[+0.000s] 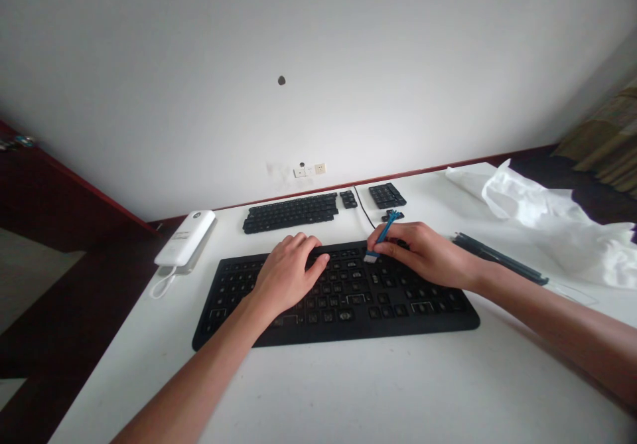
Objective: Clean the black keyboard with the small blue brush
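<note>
The left hand (288,273) is resting half open on the keyboard (343,330), its fingers (318,259) curving down over the upper keys and holding nothing. The right hand (423,255) is pinching a blue-handled brush (384,231) between thumb and fingers, with the brush's white bristles (370,256) touching the keys near the keyboard's top edge, right of centre. The keyboard is lying flat on a white table (348,391), directly in front of the person and between the two forearms.

Beyond it, several black pieces are lying apart from one another: a narrower keyboard (291,213), a small key block (348,199), a numeric keypad (387,196) and a small dark piece (393,217) just behind the brush. A thin black cable (365,206) is running between the narrower keyboard and the keypad. To the left, a white power bank (185,238) is lying near the table's edge, with a white cable (164,286) looping from its end. To the right, a bundle of dark strips (497,258) is lying beside a crumpled white plastic sheet (542,218). A white wall socket panel (309,170) is showing above the table's far edge.
</note>
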Demonstrator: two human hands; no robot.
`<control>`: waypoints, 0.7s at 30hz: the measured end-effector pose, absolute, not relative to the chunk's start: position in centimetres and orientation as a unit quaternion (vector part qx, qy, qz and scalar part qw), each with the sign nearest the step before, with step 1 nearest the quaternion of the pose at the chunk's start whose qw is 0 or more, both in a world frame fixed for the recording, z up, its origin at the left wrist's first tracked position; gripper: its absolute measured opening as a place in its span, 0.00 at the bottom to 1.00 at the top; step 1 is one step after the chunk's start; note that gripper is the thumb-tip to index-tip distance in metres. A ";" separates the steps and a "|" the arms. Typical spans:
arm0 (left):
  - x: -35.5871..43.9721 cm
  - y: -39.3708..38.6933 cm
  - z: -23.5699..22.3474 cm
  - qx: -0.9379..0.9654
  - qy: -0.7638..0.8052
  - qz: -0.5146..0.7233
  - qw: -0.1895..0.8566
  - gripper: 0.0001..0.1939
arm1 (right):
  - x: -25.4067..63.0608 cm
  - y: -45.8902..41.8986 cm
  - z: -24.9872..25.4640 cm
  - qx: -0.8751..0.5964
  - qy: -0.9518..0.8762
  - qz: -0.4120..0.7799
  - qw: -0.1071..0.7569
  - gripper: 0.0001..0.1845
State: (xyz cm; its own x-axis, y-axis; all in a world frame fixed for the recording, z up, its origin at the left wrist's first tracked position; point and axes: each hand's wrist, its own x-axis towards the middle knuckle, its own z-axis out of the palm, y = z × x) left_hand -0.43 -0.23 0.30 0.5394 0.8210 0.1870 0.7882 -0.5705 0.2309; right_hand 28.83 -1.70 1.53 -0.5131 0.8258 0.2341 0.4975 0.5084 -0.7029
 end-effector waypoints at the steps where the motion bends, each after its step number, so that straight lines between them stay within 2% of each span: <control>1: -0.4 -0.2 0.3 0.875 0.460 0.138 0.059 0.14 | 28.8 -1.7 1.6 -0.404 -0.821 0.290 0.281 0.14; 21: -0.4 -0.4 0.4 0.876 0.459 0.139 0.060 0.14 | 28.7 -1.7 1.3 -0.402 -0.817 0.297 0.288 0.15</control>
